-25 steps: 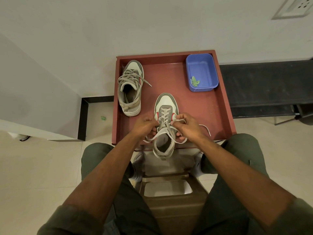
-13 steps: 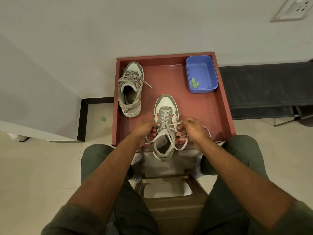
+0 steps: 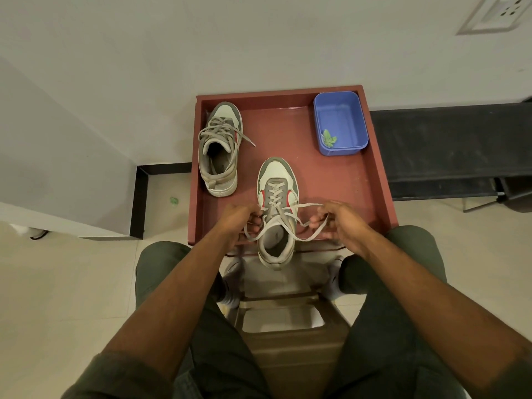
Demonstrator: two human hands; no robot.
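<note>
Both hands pull the laces of the near shoe on the red tray.

A second shoe (image 3: 220,151) stands at the far left of the tray (image 3: 288,133), its laces loose. The left hand (image 3: 239,218), fingers curled, pinches a lace just beside the near shoe's left side. The near shoe (image 3: 276,208) sits mid-tray with its toe pointing far and its heel over the tray's near edge. Its laces (image 3: 306,206) cross above the tongue. The right hand (image 3: 342,223) pinches the other lace, drawn out to the right. A blue tub (image 3: 341,122) with a green scrap (image 3: 329,138) sits in the far right corner.
</note>
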